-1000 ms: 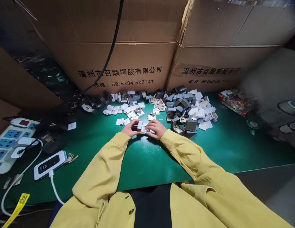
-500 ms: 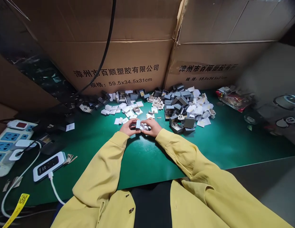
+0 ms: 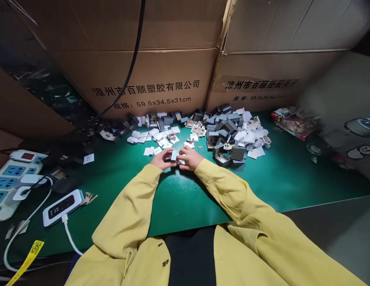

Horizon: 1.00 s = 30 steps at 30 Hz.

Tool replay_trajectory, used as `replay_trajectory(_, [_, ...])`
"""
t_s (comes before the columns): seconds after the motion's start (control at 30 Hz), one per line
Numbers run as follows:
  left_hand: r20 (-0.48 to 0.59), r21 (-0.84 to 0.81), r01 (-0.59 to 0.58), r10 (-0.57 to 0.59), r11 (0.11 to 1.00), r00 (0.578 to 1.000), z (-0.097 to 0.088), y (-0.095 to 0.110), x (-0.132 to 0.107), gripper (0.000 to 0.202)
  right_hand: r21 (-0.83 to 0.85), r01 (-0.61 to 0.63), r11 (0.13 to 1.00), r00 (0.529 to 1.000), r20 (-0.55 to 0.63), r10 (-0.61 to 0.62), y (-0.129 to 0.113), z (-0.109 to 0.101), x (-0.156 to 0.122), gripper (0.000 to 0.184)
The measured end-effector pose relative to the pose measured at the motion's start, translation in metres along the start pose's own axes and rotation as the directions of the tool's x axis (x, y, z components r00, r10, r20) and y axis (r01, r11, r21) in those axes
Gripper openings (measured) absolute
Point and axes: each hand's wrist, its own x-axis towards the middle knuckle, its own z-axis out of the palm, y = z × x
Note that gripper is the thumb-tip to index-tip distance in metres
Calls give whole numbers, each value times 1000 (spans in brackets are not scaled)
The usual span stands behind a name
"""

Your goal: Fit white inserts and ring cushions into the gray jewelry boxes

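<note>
cardboard cartons, two of them, stand along the back of the green mat (image 3: 185, 198): the left carton (image 3: 143, 79) and the right carton (image 3: 262, 75), both with printed lettering. a black cable (image 3: 128, 75) hangs across the left carton's face. at their foot lies a heap of small grey boxes (image 3: 228, 129), too many and too jumbled to count, mixed with a scatter of white cards (image 3: 159, 137) spreading leftward. a crumpled wrapper pile (image 3: 289, 121) sits to the right, well apart. on the left edge are one power strip (image 3: 7, 182) and one white device (image 3: 62, 206) with a white lead plugged in.

left hand (image 3: 161, 159) and right hand (image 3: 189, 157) are drawn together just in front of the heap, both pinched on one small box (image 3: 174, 155), which stands on edge between the fingertips, above the mat. something pale shows under the right hand's fingers; what it is cannot be told. two yellow sleeves (image 3: 134, 214) run back toward the camera.
</note>
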Motion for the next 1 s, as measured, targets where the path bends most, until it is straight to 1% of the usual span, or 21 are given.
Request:
replay_trajectory(0.07, [4,4,-5,5,1000,1000,1,1,-1,71,-37,-1,999,999,43,2,-1,-1,1,21])
replay_trajectory(0.13, [3,-1,-8,8,1000,1000,1,1,-1,71,-57,3,998,998,57,0,-2,-2,1,21])
replay_trajectory(0.23, [-1,0,-11,11,1000,1000,0,-1,1,70,-85,17,996,999,33,-14,-4,-2,0,20])
replay_trajectory(0.37, [8,10,2,-2,1000,1000,-1,-2,2,73,-83,31,996,999,-9,-32,-4,2,-3,24])
replay_trajectory(0.5, [9,8,7,-7,1000,1000,0,0,1,72,-89,-19,996,999,-34,16,-7,7,-3,25])
replay_trajectory(0.6, [5,2,6,-6,1000,1000,1,1,0,71,-129,-48,991,998,-38,44,-9,8,-2,20])
replay_trajectory(0.67, [3,-6,4,-4,1000,1000,1,1,0,71,-156,-27,987,999,-37,22,-10,6,-1,16])
replay_trajectory(0.87, [-2,16,2,-2,1000,1000,2,0,1,72,-202,95,975,994,-33,-104,-6,2,-1,11])
replay_trajectory(1.0, [3,39,3,-3,999,1000,3,2,1,71,-189,129,973,991,-11,-133,-5,4,0,13])
